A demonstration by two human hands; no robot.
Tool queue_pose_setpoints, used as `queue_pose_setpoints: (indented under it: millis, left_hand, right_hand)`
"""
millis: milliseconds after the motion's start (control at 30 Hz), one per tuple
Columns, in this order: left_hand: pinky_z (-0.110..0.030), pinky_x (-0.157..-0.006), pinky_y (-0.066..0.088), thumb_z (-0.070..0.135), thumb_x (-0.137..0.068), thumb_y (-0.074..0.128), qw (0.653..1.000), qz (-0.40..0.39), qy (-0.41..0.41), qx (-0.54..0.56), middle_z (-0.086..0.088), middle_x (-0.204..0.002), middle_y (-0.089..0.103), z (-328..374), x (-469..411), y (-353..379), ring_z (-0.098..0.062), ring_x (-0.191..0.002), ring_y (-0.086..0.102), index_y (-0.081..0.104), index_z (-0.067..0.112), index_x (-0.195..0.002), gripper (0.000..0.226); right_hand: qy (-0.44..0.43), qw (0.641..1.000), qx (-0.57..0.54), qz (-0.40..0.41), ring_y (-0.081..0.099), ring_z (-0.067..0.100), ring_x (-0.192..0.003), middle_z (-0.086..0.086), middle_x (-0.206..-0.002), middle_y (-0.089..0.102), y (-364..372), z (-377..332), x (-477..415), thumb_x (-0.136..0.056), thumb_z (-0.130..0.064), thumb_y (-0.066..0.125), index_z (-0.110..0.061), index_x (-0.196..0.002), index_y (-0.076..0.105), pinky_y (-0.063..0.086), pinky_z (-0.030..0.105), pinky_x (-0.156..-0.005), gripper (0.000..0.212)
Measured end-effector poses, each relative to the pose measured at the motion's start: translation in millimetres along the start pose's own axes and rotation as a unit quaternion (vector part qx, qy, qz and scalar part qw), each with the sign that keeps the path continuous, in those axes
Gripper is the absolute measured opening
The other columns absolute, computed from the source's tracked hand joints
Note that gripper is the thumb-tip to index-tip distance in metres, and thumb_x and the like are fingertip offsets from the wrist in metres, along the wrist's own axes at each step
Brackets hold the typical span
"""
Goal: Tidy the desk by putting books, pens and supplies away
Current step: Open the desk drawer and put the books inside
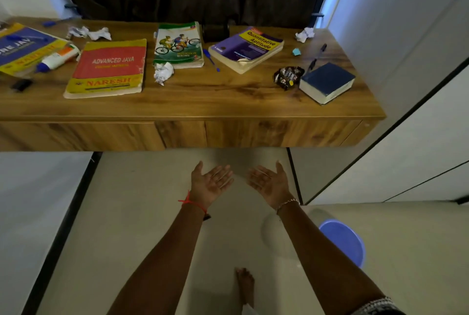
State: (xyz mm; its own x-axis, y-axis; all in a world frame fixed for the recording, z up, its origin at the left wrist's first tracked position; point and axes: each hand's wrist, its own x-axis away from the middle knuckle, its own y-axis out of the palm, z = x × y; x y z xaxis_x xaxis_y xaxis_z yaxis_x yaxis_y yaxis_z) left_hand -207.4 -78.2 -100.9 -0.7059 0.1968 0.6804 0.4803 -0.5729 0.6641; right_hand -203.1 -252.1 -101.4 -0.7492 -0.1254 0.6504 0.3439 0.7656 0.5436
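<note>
The person's left hand [210, 184] and right hand [270, 184] hover palm-up over the floor, short of the wooden desk [203, 97]. Their fingers are straight and spread, holding nothing. Toward the desk's front lie a thick dark blue book [327, 82], a crumpled wrapper [288, 76] and the Advanced Java book [109, 68]. Farther back lie the Mountain Biking book [177, 45], a blue pen [211, 60], the Quantitative Aptitude book [247, 48] and a black pen [316, 57].

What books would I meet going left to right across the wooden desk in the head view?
blue-and-yellow Java book, red-and-yellow Advanced Java book, green Mountain Biking book, purple Quantitative Aptitude book, thick dark-blue book
</note>
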Motion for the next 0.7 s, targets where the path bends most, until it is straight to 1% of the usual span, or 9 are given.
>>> queue_pose_setpoints:
  millis: [100, 200, 267, 367, 400, 500, 533, 600, 700]
  left_hand:
    - [-0.045, -0.106, 0.031, 0.053, -0.093, 0.030, 0.999, 0.016, 0.006, 0.046, -0.019, -0.145, 0.040, 0.6, -26.4, 10.3, -0.033, -0.136, 0.036, 0.031, 0.001, -0.141, 0.070]
    - [-0.047, -0.110, 0.028, 0.055, -0.093, 0.029, 0.996, 0.034, 0.011, 0.082, -0.020, -0.146, 0.038, 3.7, -62.9, 16.0, -0.034, -0.136, 0.035, 0.030, 0.001, -0.142, 0.073]
    - [-0.048, -0.110, 0.026, 0.058, -0.092, 0.027, 0.994, 0.044, 0.010, 0.099, -0.019, -0.148, 0.035, 6.3, -91.2, 18.9, -0.035, -0.137, 0.033, 0.026, 0.002, -0.143, 0.076]
    - [-0.050, -0.113, 0.021, 0.062, -0.091, 0.022, 0.991, 0.068, 0.018, 0.116, -0.018, -0.151, 0.028, 13.1, -129.9, 17.7, -0.036, -0.140, 0.026, 0.017, 0.004, -0.147, 0.081]
    - [-0.051, -0.114, 0.018, 0.064, -0.090, 0.021, 0.990, 0.077, 0.025, 0.119, -0.018, -0.153, 0.025, 18.0, -143.3, 17.6, -0.036, -0.142, 0.022, 0.015, 0.005, -0.148, 0.082]
    - [-0.054, -0.116, 0.013, 0.065, -0.089, 0.019, 0.986, 0.096, 0.054, 0.127, -0.017, -0.155, 0.020, 36.9, -171.2, 17.4, -0.035, -0.144, 0.017, 0.014, 0.009, -0.149, 0.082]
    - [-0.055, -0.115, 0.014, 0.065, -0.089, 0.019, 0.985, 0.094, 0.068, 0.131, -0.016, -0.154, 0.022, 43.1, -175.3, 17.8, -0.035, -0.143, 0.019, 0.017, 0.011, -0.148, 0.081]
    - [-0.056, -0.114, 0.017, 0.065, -0.088, 0.021, 0.981, 0.089, 0.091, 0.145, -0.015, -0.151, 0.029, 52.2, -181.7, 20.1, -0.034, -0.140, 0.026, 0.025, 0.013, -0.146, 0.077]
    - [-0.055, -0.113, 0.021, 0.067, -0.088, 0.020, 0.978, 0.100, 0.100, 0.151, -0.014, -0.150, 0.031, 52.1, -182.1, 25.0, -0.033, -0.139, 0.030, 0.029, 0.017, -0.144, 0.076]
  right_hand:
    - [0.005, 0.997, -0.077, 0.017, 0.058, 0.030, -0.088, 0.024, -0.115, 0.058, -3.7, -9.8, -28.6, -0.095, -0.056, 0.023, 0.004, -0.138, 0.032, 0.044, 0.043, -0.086, 0.074]
    - [0.005, 0.989, -0.138, 0.044, 0.057, 0.031, -0.094, 0.026, -0.141, 0.041, -7.1, -19.2, -67.5, -0.094, -0.058, 0.023, 0.001, -0.138, 0.029, 0.041, 0.044, -0.087, 0.073]
    - [0.012, 0.983, -0.171, 0.063, 0.055, 0.033, -0.102, 0.025, -0.140, 0.040, -8.7, -25.1, -97.3, -0.094, -0.058, 0.025, 0.001, -0.143, 0.024, 0.040, 0.045, -0.091, 0.076]
    - [0.027, 0.976, -0.198, 0.090, 0.041, 0.035, -0.130, 0.022, -0.145, 0.035, -13.1, -28.7, -136.1, -0.094, -0.057, 0.025, 0.000, -0.144, 0.023, 0.034, 0.047, -0.105, 0.076]
    - [0.026, 0.973, -0.205, 0.099, 0.041, 0.033, -0.130, 0.020, -0.143, 0.037, -16.0, -30.1, -150.0, -0.094, -0.058, 0.025, -0.001, -0.144, 0.023, 0.032, 0.047, -0.107, 0.076]
    - [0.016, 0.968, -0.224, 0.115, 0.052, 0.026, -0.098, 0.013, -0.113, 0.051, -25.3, -36.5, -184.0, -0.092, -0.062, 0.024, -0.007, -0.146, 0.023, 0.030, 0.046, -0.107, 0.077]
    - [0.014, 0.966, -0.232, 0.112, 0.052, 0.027, -0.105, 0.013, -0.117, 0.053, -27.4, -39.9, -190.5, -0.091, -0.062, 0.024, -0.009, -0.147, 0.023, 0.028, 0.046, -0.109, 0.077]
    - [0.009, 0.963, -0.251, 0.094, 0.042, 0.029, -0.130, 0.013, -0.140, 0.046, -29.0, -49.6, -201.0, -0.091, -0.063, 0.023, -0.014, -0.145, 0.029, 0.025, 0.050, -0.112, 0.073]
    - [0.010, 0.959, -0.273, 0.073, 0.040, 0.033, -0.132, 0.013, -0.143, 0.044, -26.0, -58.2, -205.7, -0.091, -0.064, 0.021, -0.019, -0.139, 0.041, 0.029, 0.055, -0.110, 0.069]
